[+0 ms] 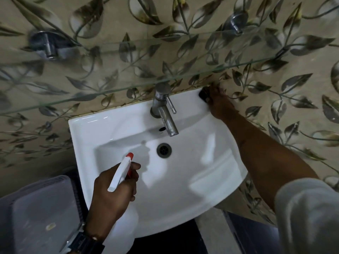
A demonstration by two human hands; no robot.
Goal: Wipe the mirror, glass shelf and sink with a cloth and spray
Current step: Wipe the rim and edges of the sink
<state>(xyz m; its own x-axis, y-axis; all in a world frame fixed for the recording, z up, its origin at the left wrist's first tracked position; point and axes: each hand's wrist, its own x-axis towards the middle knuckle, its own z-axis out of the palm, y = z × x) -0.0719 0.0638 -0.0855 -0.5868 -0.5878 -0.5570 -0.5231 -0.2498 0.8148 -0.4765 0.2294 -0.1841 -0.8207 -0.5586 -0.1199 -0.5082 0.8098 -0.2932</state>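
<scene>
Pressing dark cloth (203,95) w/ right hand (219,104) on sink (192,173) rim.

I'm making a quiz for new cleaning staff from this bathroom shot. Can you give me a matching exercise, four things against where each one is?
Things:
1. spray bottle
2. dark cloth
3. tap
4. glass shelf

Places:
A. back right corner of the sink
B. on the wall above the sink
C. in the left hand
D. back rim of the sink, middle

Pairs: 1-C, 2-A, 3-D, 4-B
</scene>
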